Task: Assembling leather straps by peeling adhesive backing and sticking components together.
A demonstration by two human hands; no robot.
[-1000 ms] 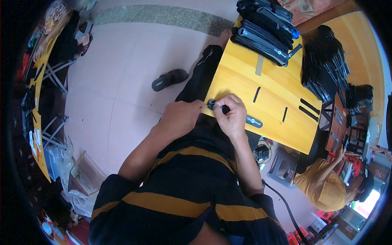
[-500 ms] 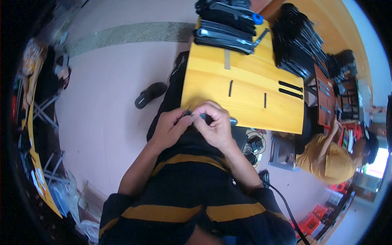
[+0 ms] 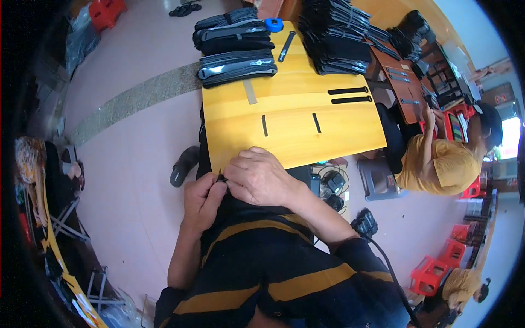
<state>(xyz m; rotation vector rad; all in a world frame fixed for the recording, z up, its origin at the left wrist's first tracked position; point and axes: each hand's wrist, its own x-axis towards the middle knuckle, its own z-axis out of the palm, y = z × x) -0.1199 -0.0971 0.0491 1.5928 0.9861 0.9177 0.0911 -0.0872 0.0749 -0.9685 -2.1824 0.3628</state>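
Note:
Close together at the near left corner of the yellow table (image 3: 295,145), my two hands pinch a small black strip (image 3: 221,177). My left hand (image 3: 200,203) is closed, its thumb and index finger on the strip. My right hand (image 3: 256,177) is closed too, back upward, fingers curled against the strip's other side. Most of the strip is hidden by the fingers. Beyond them, two short black strips (image 3: 316,123) lie apart on the tabletop. Two longer black straps (image 3: 351,100) with rounded ends lie side by side at the right.
Stacks of black and grey straps (image 3: 238,70) fill the far left of the table, with a blue tape-measure-like object (image 3: 274,24). More black straps (image 3: 342,54) are piled far right. A co-worker (image 3: 437,164) sits at the right, beside a brown table (image 3: 402,87). Chargers and cables (image 3: 332,183) lie below.
The view has turned, so the table appears further left. My right hand has rolled over, showing its back and hiding more of the strip. Both hands stay together.

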